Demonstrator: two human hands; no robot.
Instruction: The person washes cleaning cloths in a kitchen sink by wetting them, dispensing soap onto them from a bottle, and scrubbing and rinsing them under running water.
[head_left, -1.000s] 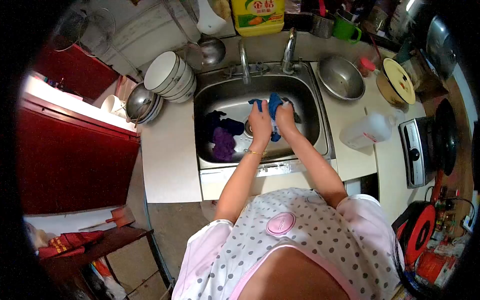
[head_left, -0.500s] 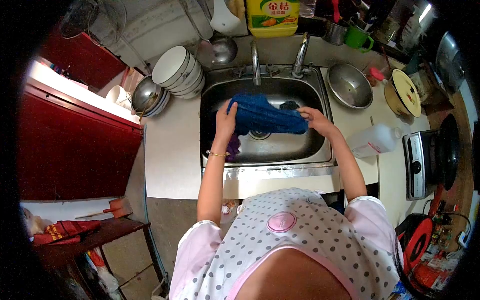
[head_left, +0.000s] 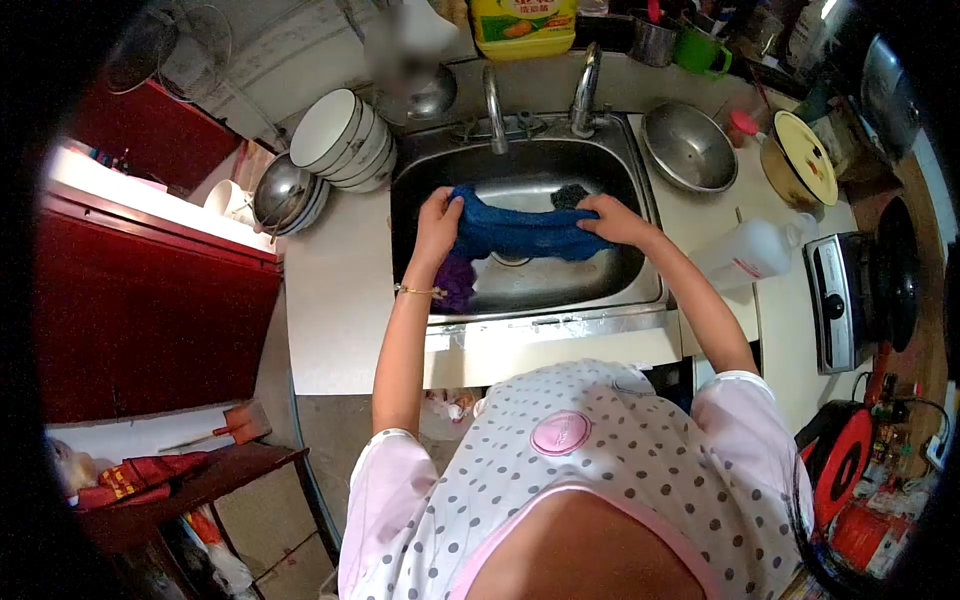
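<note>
A dark blue cloth (head_left: 515,232) is stretched sideways between my two hands over the steel sink (head_left: 530,302). My left hand (head_left: 437,222) is closed on its left end, thumb on top. At the other end, my right hand (head_left: 612,220) pinches the cloth's upper right corner. A purple bunched cloth (head_left: 455,284) lies in the sink at the left, below my left wrist. Behind the blue cloth, near my right hand, sits a dark grey scrunched scourer or cloth (head_left: 569,196). The cloth covers part of the drain.
Two taps, a left one (head_left: 495,115) and a right one (head_left: 585,95), rise behind the sink. Stacked bowls (head_left: 340,140) stand at left. On the right are a metal basin (head_left: 690,147), a white plastic jug (head_left: 745,252) and a stove (head_left: 835,305).
The blue cloth has been pulled flatter and straighter between my hands. My right hand has moved slightly left and up along its edge. The view has shifted a little.
</note>
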